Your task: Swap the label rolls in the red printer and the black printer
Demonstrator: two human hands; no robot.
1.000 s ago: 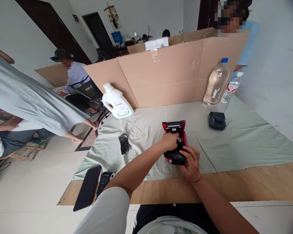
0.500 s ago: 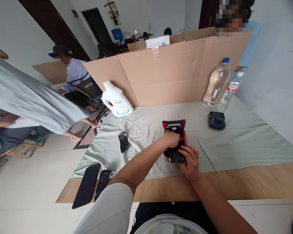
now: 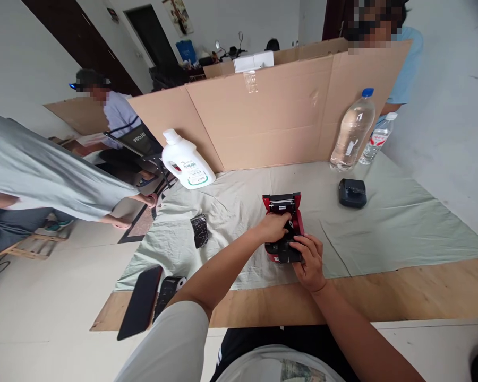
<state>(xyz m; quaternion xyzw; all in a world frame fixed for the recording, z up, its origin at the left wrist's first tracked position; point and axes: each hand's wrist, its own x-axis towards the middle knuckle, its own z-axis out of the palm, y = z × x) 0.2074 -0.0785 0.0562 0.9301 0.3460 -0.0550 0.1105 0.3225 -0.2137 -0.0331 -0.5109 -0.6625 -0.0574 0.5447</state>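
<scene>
While the right hand (image 3: pixel 311 260) grips the near end of a red printer (image 3: pixel 283 228) with curled fingers, the left hand (image 3: pixel 274 226) reaches into its open bay, grasp hidden.

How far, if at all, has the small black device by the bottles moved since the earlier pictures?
No. The small black device lies in the same spot below the large water bottle on the green cloth; only the camera shifted.

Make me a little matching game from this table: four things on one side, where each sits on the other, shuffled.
Things:
1. red device
2. white jug
3. black phone
4. big clear bottle

Places:
A. far right, by the cardboard wall
B. near left edge of the table
C. between both hands
D. far left corner of the cloth

Pairs: 1-C, 2-D, 3-B, 4-A
</scene>
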